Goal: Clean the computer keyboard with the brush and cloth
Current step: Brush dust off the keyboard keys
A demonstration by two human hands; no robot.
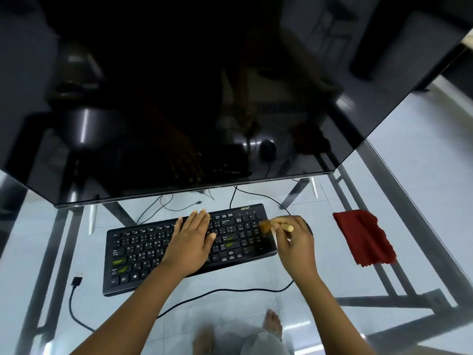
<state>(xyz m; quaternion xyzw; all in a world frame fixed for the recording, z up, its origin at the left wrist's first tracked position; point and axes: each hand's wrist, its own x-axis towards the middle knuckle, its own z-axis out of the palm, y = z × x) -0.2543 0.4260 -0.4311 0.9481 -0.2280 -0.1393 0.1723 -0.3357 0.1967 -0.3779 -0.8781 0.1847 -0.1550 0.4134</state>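
The black keyboard [163, 248] is lying on the glass desk [256, 275], just below the lower edge of the dark monitor [179, 98]. The left hand [192, 242] is resting flat across the keyboard's middle keys, fingers stretched out and close together, gripping nothing. The right hand [294, 239] is hovering at the keyboard's right end, fingers curled narrowly around a small wooden-handled brush [275, 226], its blurred bristles touching the rightmost keys. The red cloth [363, 238] is lying crumpled, well right of the keyboard.
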